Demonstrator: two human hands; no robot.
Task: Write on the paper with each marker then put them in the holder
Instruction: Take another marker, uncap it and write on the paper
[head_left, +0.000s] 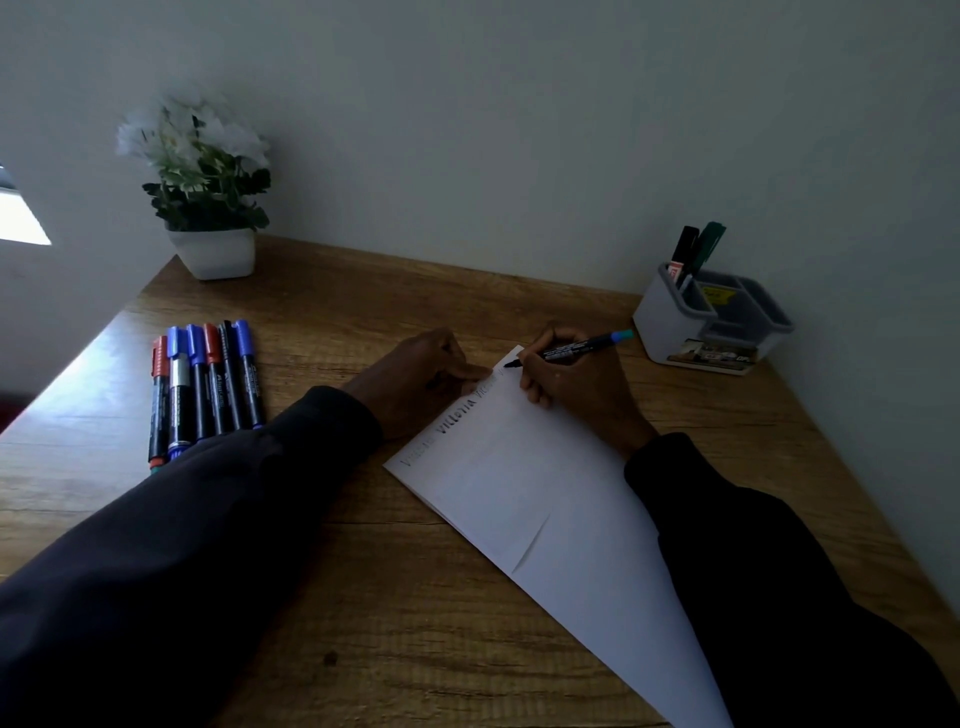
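Note:
A white sheet of paper (524, 499) lies angled on the wooden desk, with a few written words along its upper left edge. My right hand (571, 384) grips a black marker (576, 349) with a teal end, its tip touching the paper's far corner. My left hand (421, 379) presses flat on the paper's left edge beside the writing. Several capped markers (208, 384), blue, red and black, lie in a row at the left. A grey holder (711, 322) at the right back has two markers (693, 252) standing in it.
A white pot with white flowers (208, 208) stands at the desk's back left corner. The wall runs along the back and right of the desk (363, 597). A bright window patch (21, 218) shows at far left.

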